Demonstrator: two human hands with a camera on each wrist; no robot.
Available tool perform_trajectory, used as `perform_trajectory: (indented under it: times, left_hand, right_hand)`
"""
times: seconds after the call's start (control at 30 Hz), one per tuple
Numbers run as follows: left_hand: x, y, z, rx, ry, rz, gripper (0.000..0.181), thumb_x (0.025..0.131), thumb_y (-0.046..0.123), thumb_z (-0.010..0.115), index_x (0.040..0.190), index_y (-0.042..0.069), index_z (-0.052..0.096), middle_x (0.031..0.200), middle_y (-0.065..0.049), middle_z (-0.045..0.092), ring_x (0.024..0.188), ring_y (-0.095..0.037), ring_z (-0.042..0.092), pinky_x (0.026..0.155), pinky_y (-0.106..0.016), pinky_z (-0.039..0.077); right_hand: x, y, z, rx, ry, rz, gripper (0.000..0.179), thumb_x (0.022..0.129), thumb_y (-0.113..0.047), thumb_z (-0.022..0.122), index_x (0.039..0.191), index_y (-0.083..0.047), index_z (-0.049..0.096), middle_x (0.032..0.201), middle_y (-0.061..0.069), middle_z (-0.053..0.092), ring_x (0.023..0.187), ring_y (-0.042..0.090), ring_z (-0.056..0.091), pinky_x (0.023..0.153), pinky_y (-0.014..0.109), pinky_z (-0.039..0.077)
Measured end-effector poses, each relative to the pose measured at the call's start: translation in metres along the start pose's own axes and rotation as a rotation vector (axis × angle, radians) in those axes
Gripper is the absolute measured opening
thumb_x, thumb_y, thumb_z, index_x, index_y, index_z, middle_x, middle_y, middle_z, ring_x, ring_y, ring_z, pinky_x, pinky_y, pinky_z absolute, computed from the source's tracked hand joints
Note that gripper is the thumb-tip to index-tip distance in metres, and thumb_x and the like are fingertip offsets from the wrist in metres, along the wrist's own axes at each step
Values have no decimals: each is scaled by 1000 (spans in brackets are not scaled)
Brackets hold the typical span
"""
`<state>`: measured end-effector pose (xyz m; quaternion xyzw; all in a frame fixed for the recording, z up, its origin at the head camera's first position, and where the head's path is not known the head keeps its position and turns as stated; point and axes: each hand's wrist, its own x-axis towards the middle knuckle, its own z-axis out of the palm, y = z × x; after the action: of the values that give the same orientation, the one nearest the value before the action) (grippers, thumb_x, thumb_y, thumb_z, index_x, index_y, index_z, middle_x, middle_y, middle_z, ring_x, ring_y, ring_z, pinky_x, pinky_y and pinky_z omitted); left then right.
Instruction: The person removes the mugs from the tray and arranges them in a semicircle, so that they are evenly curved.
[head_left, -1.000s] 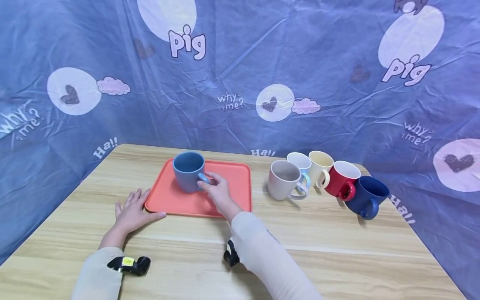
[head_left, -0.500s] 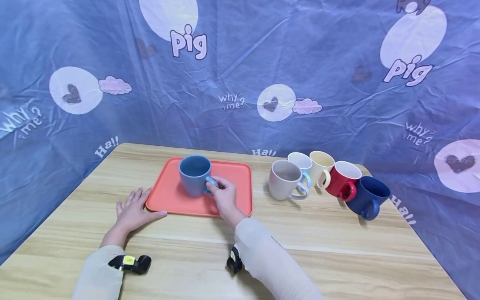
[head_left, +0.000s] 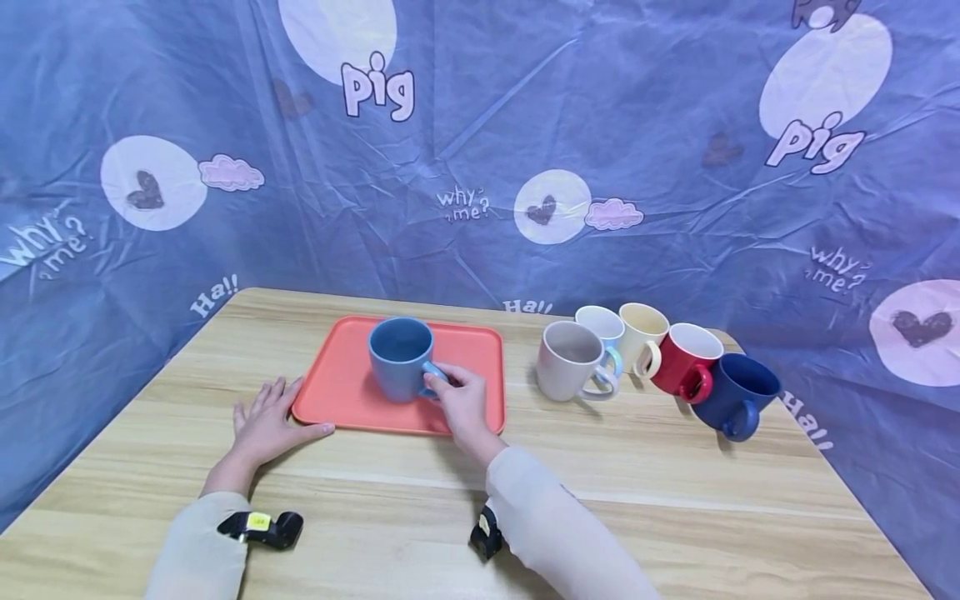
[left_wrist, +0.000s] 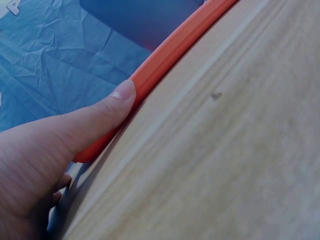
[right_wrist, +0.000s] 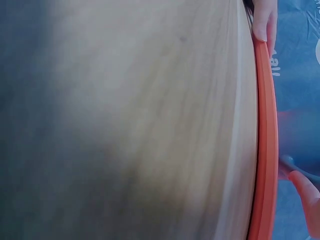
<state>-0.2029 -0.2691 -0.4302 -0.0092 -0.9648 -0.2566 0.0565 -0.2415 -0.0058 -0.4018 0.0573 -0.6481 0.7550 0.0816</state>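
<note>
A blue-grey mug stands upright over the middle of the coral-red tray. Its handle points right, and my right hand pinches that handle between thumb and fingers. At the tray's near left corner my left hand lies with fingers spread, the thumb along the front edge. In the left wrist view the thumb tip of the left hand presses against the outside of the tray rim. The right wrist view catches the right thumb at the mug handle.
Right of the tray stands a light grey mug. Behind and beyond it are a white and light-blue mug, a cream mug, a red mug and a navy mug. A printed blue cloth hangs behind the wooden table.
The right hand has moved the blue-grey mug rightward and slightly nearer across the tray, from its left side to the middle. The left hand stays at the corner.
</note>
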Motion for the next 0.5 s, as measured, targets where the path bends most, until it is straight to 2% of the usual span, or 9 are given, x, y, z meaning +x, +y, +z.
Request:
perform_trajectory:
  times: [0.1, 0.13, 0.27, 0.4, 0.5]
  left_hand:
    - [0, 0, 0, -2, -2, 1, 103, 63, 63, 60, 137, 5, 19, 135, -32, 12, 123, -45, 0, 85, -63, -14]
    - [1, 0, 0, -3, -3, 1, 103, 63, 63, 60, 137, 5, 19, 135, -32, 11, 123, -45, 0, 85, -63, -14]
    - [1, 0, 0, -3, -4, 3, 103, 63, 63, 60, 137, 6, 19, 135, -32, 11, 123, -45, 0, 85, -64, -14]
    - [1, -1, 0, 0, -4, 4, 102, 63, 63, 60, 137, 6, 19, 135, -32, 12, 123, -46, 1, 85, -64, -13]
    - [1, -1, 1, -3, -2, 6, 102, 63, 63, 61, 137, 6, 19, 135, -32, 12, 123, -46, 1, 85, -64, -13]
  right_hand:
    - [3, 9, -4, -11, -8, -33, 21, 76, -10, 66, 94, -1, 67, 83, 12, 63, 68, 27, 61, 60, 37, 51]
    - [4, 11, -5, -17, -5, -19, 22, 75, -12, 67, 95, -2, 66, 83, 12, 63, 68, 28, 61, 59, 38, 50]
    - [14, 33, -12, -24, -10, -54, 23, 75, -18, 68, 96, -8, 68, 83, 9, 63, 66, 20, 61, 55, 33, 51]
    - [7, 20, -17, -17, -20, -60, 21, 76, -11, 66, 95, -5, 67, 83, 11, 63, 66, 22, 61, 55, 34, 51]
    - [-2, -4, -18, 6, -24, -10, 21, 75, -8, 66, 95, -1, 66, 84, 13, 63, 69, 29, 61, 58, 40, 50]
